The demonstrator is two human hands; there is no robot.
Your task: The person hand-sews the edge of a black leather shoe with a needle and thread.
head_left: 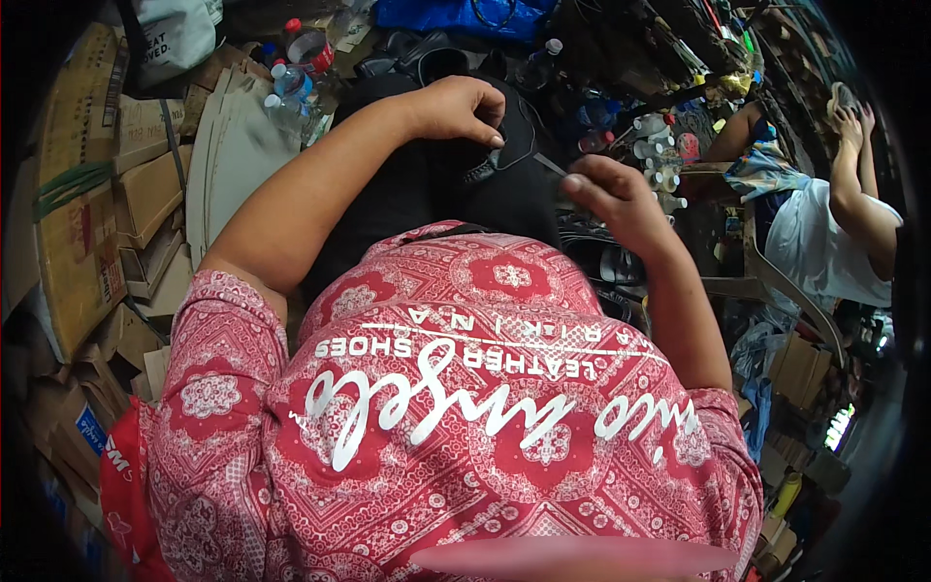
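One left hand [454, 109], one right hand [621, 199], one thin strip [550, 164]. Far left: at least three bottles [310, 50], one white bag [179, 39]. Far: one blue bag [456, 16]. Right: one other person [819, 228], small bottles [665, 163] too crowded to count.

The left hand [467, 112] is curling over a black piece [517, 134] on the lap [499, 204]; the right hand [621, 199] is pinching a thin strip [550, 164]. Boxes [145, 199] are lying at left; bottles [664, 160] and another person [824, 228] are showing at right.
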